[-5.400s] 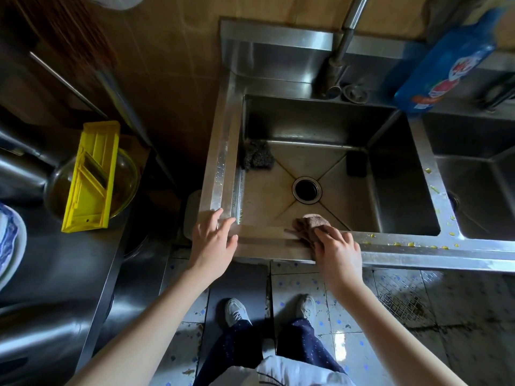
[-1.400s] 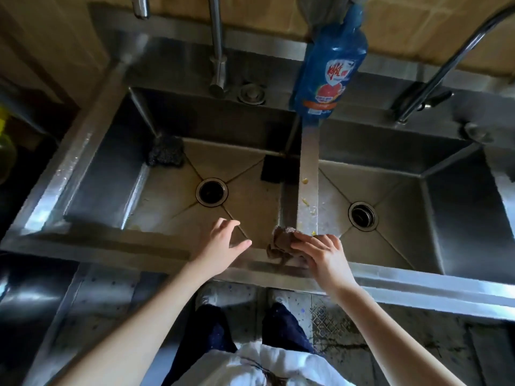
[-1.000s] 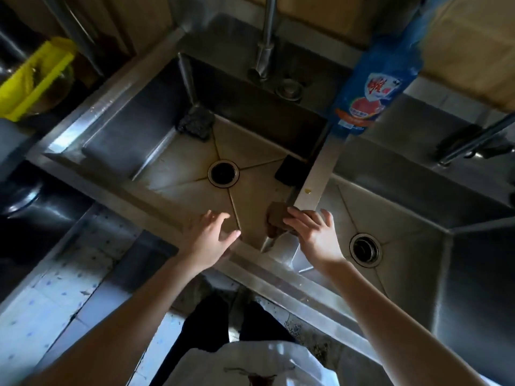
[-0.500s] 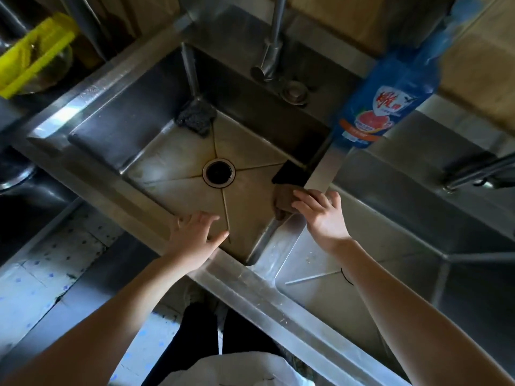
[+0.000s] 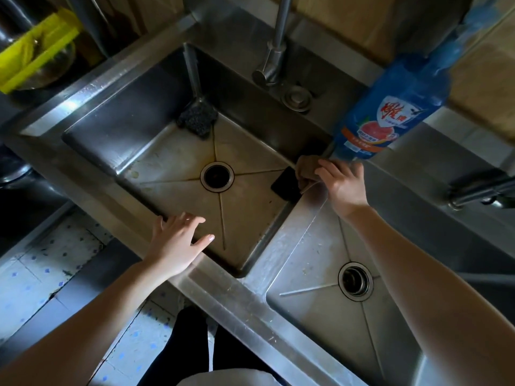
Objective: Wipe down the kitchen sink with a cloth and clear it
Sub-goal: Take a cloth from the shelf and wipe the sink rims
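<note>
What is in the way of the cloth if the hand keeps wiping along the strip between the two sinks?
The blue bottle stands at the far end of the divider, right beyond the brown cloth under the right hand. It probably needs lifting to wipe there.

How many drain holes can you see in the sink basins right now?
2. One drain hole sits in the middle of the left basin. The other drain hole is in the right basin, partly beside the right forearm. None seems hidden.
</note>
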The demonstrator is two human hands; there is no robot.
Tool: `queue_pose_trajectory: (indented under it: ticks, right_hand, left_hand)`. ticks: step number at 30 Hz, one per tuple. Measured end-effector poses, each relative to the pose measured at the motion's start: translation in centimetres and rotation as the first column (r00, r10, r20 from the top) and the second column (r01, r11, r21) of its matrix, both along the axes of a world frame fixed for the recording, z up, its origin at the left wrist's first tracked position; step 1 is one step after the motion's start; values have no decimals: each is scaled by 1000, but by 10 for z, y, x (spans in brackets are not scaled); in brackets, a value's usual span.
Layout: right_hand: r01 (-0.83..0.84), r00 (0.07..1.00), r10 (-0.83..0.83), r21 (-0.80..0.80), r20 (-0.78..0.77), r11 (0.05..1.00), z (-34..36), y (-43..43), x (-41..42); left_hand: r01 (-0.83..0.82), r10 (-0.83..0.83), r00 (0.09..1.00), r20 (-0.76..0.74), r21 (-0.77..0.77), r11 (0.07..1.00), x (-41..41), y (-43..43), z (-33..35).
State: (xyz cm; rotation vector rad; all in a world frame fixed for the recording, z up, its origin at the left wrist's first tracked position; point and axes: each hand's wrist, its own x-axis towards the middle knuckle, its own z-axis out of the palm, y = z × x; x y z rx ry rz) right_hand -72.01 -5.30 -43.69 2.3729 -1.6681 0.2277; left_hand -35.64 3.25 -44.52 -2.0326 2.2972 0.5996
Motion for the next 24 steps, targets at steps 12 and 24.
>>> queue_pose_trajectory:
  ticks: [12, 24]
  right_hand:
    - [366, 844, -424, 226, 328, 903, -3, -29, -1]
    - [120, 909, -160, 126, 385, 985, -13, 73, 52]
  left_hand:
    - [0, 0, 1000, 19, -12, 1000, 4, -4, 3]
    - [11, -11, 1000, -11, 25, 1000, 0, 3, 2]
